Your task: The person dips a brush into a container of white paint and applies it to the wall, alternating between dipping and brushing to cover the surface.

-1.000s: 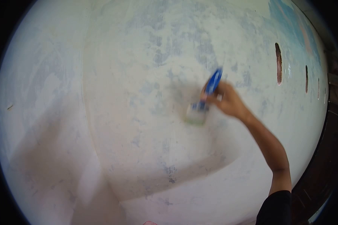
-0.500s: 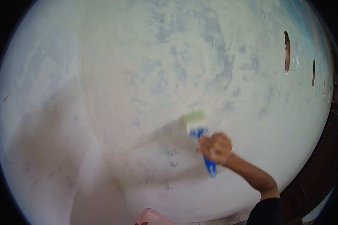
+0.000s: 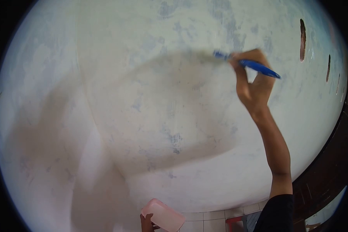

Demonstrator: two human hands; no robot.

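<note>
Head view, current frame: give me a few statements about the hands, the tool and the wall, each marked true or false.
1. The right hand grips a blue-handled brush up against the wall. True.
2. The left hand holds nothing. False: it holds a pink container at the bottom edge of the view.
3. The wall is an even dark green. False: it is whitish with bluish-grey patches.
4. Narrow dark slots show in the wall at the upper right. True.
5. A sleeve covers the right arm down to the wrist. False: the forearm is bare, and the dark sleeve ends above the elbow.
</note>
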